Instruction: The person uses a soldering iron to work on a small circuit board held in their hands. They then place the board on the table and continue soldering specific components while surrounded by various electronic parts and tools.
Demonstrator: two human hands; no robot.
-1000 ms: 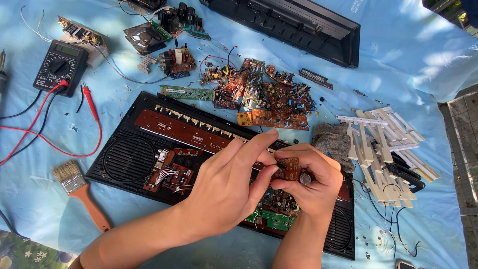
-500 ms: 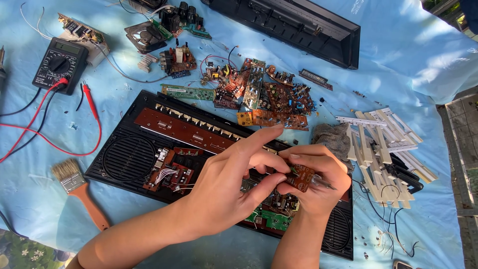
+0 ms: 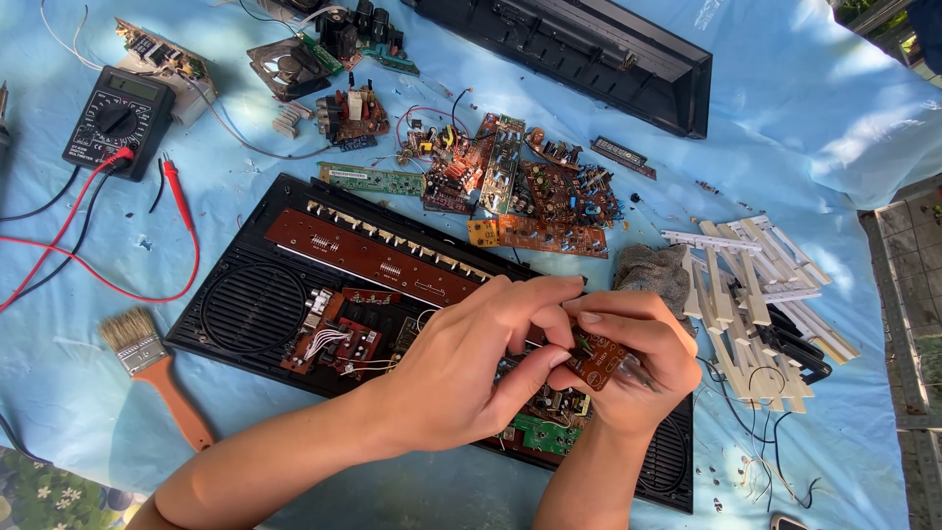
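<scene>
Centrally, just below the middle of the view, two bare hands are meeting over an opened black keyboard casing [image 3: 245,314]. The right hand [image 3: 638,368] is cradling a small brown circuit board [image 3: 599,358], fingers curled around it from behind, while the left hand [image 3: 471,368] is pinching the board's near edge between thumb and fingertips. The board is lying tilted, its long axis running from upper left down to lower right, its component side facing up toward the camera.

The casing is stretching diagonally across a wrinkled pale blue cloth [image 3: 834,98], showing a round speaker grille and a long reddish-brown board inside. Above it, a heap of loose circuit boards [image 3: 530,191] in brown and green is resting, bristling with small parts. To the right, a stack of white plastic keys [image 3: 756,285] is lying beside a grey rag [image 3: 653,270]. At the upper left, a black multimeter [image 3: 118,123] is sitting with red and black leads trailing. A paintbrush [image 3: 147,363] with an orange handle is lying at the lower left.
</scene>
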